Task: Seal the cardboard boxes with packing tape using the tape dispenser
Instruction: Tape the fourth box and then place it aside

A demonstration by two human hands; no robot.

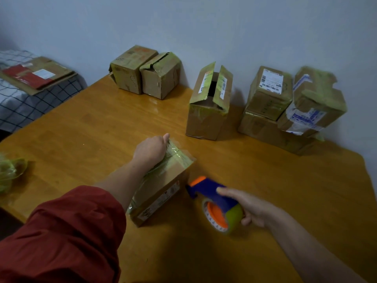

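On the far end of the near box (163, 186) the left hand (152, 149) is curled down over the top edge, gripping the taped cardboard, with a red sleeve (67, 231) bunched up the arm. Just right of that box the right hand (251, 209) is wrapped round the blue and orange tape dispenser (216, 203), whose orange nose is close to the box's side; whether they touch I cannot tell. Under the box is a wooden table (81, 129). Beyond the box stands an open box (210, 105) with its flaps up, beyond and left are two shut boxes (142, 72), and beyond and right are stacked boxes (285, 107). Far left of the box lies a wad of tape (10, 172)
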